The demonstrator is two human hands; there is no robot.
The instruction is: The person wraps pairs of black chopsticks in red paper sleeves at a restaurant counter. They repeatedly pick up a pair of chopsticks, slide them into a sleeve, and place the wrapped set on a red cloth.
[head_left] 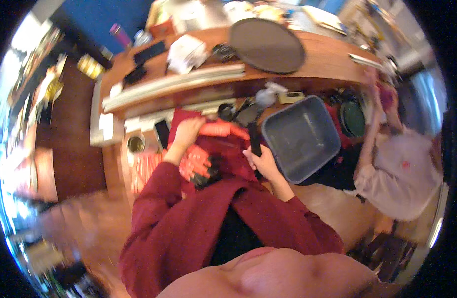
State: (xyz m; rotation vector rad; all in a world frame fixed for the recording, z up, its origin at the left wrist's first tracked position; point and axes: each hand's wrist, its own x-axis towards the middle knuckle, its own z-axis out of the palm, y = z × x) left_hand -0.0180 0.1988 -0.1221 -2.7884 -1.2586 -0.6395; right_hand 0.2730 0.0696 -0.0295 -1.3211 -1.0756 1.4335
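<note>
My left hand [189, 131] lies over a dark red cloth [224, 149], its fingertips against an orange-red roll [217, 129]. Blur hides whether it grips anything. My right hand [265, 162] is closed around a narrow black object [255, 139] that points away from me. Between my forearms sits a pile of orange-red pieces [194, 161], with dark items [208, 175] at its near end. Thin orange strips [142, 171] lie left of my left forearm. Beside my right hand is a tilted grey plastic tub [301, 139].
A raised wooden counter [325, 56] spans the far side, bearing a round dark tray [267, 45] and a crumpled white item [187, 53]. A phone [162, 134] and a cup [136, 143] stand at left. At right is a co-worker in a pale shirt [403, 171].
</note>
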